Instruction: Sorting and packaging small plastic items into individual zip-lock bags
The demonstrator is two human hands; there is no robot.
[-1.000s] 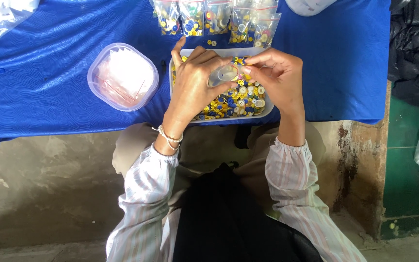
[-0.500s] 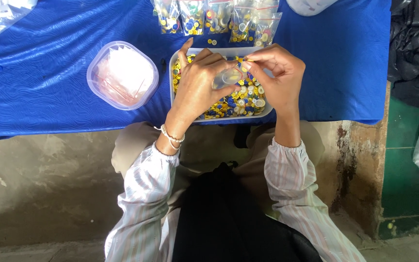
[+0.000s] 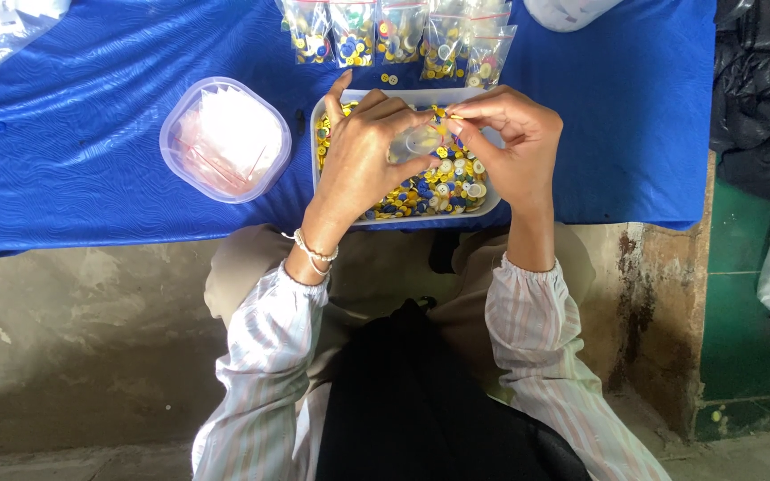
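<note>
Both of my hands meet over a white tray (image 3: 485, 207) filled with small yellow, blue and white buttons (image 3: 438, 187). My left hand (image 3: 367, 156) holds a small clear plastic bag (image 3: 416, 142) by its side. My right hand (image 3: 510, 142) pinches the bag's top edge with thumb and forefinger. Part of the bag is hidden behind my fingers.
A round clear tub (image 3: 225, 138) holding empty clear bags sits left of the tray on the blue cloth (image 3: 91, 107). A row of filled button bags (image 3: 394, 31) lies behind the tray. Black bags (image 3: 764, 89) lie at the right, beyond the table edge.
Both hands have shifted slightly toward the far end of the tray while working the small bag's top; the tray and tub stay put.
</note>
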